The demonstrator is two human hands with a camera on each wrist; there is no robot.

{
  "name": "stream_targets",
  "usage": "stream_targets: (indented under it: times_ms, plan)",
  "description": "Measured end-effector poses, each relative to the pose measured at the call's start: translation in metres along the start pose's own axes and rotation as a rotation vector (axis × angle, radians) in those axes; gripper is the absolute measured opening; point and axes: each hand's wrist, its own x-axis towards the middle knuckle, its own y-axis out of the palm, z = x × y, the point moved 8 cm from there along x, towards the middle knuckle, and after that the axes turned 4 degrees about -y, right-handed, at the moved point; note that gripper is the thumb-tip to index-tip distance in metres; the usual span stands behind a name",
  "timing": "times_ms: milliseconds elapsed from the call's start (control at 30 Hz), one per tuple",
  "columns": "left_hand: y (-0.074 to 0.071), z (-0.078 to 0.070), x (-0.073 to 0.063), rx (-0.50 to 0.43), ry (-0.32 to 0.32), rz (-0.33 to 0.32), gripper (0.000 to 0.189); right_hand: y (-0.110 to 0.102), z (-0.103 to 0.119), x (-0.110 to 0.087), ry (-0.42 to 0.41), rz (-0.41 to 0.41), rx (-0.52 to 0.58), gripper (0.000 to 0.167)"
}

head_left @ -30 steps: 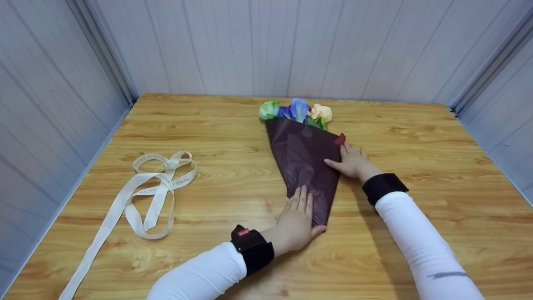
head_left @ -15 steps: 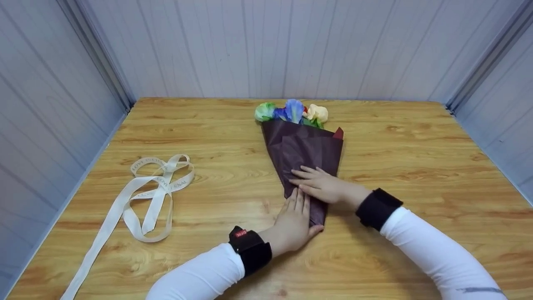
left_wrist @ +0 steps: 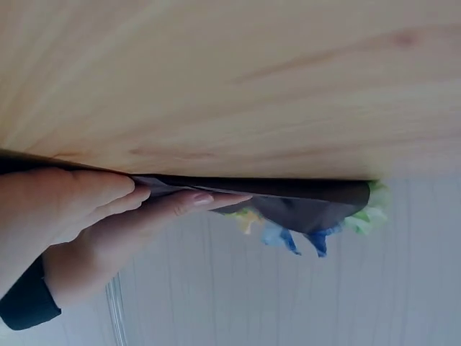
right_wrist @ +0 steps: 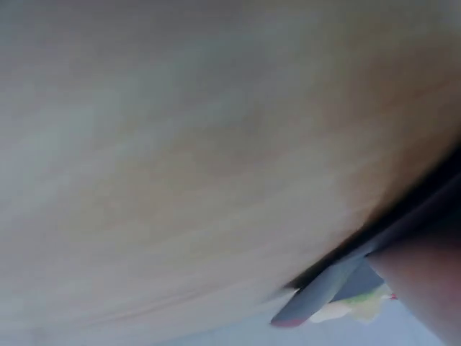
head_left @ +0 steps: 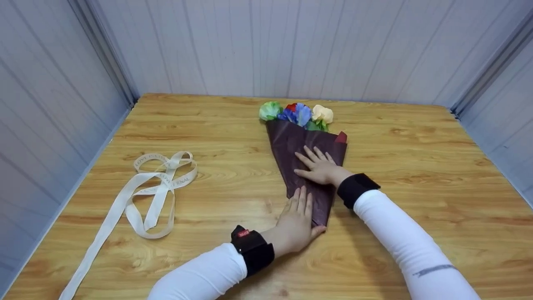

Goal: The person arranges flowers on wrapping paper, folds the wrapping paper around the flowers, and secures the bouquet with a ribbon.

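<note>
A bouquet of green, red, blue and cream flowers (head_left: 302, 114) lies on the table, wrapped in dark purple paper (head_left: 285, 141) that narrows toward the near end. My left hand (head_left: 295, 225) rests flat on the lower, narrow part, its fingers straight and its thumb at the bottom tip. Higher up, my right hand (head_left: 320, 168) lies on the middle of the wrapping with its fingers spread. A red fold (head_left: 341, 137) shows at the paper's upper right corner. In the left wrist view, the wrapping paper (left_wrist: 310, 209) stands slightly off the table. The right wrist view is blurred.
A loosely looped white ribbon (head_left: 166, 179) with printed lettering lies on the left, its tail running to the front edge. The wooden table (head_left: 225, 133) is enclosed by pale panel walls (head_left: 266, 46) at the back and both sides.
My right hand has moved from the right edge of the paper inward and down near the left hand, then up to the middle of the wrapping. The left hand has stayed in place.
</note>
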Motion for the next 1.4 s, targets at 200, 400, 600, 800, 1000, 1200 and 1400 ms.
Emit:
stream_targets:
  times_ms: [200, 400, 600, 800, 1000, 1200, 1400]
  plan:
    - [0.001, 0.003, 0.001, 0.007, -0.001, -0.010, 0.082, -0.004, -0.011, 0.003, 0.082, 0.004, 0.040, 0.074]
    - [0.002, 0.005, 0.000, 0.032, -0.006, 0.008, 0.082, -0.006, -0.020, 0.007, 0.176, -0.027, 0.065, 0.082]
    - [0.002, 0.005, 0.000, 0.028, -0.006, 0.018, 0.082, -0.005, -0.025, 0.008, 0.219, -0.014, 0.068, 0.086]
    - [0.003, 0.006, 0.001, 0.018, -0.003, 0.007, 0.081, -0.005, -0.021, 0.008, 0.218, -0.004, -0.004, 0.085]
    - [0.003, 0.003, 0.002, 0.009, 0.002, -0.001, 0.081, -0.002, -0.001, -0.007, 0.087, -0.090, -0.030, 0.073]
    - [-0.008, 0.005, 0.003, -0.069, 0.033, -0.028, 0.081, -0.006, 0.014, -0.040, -0.066, -0.149, -0.001, 0.060]
    - [-0.027, 0.019, 0.004, -0.137, 0.029, -0.073, 0.075, -0.013, 0.023, -0.060, -0.167, -0.272, 0.019, 0.052]
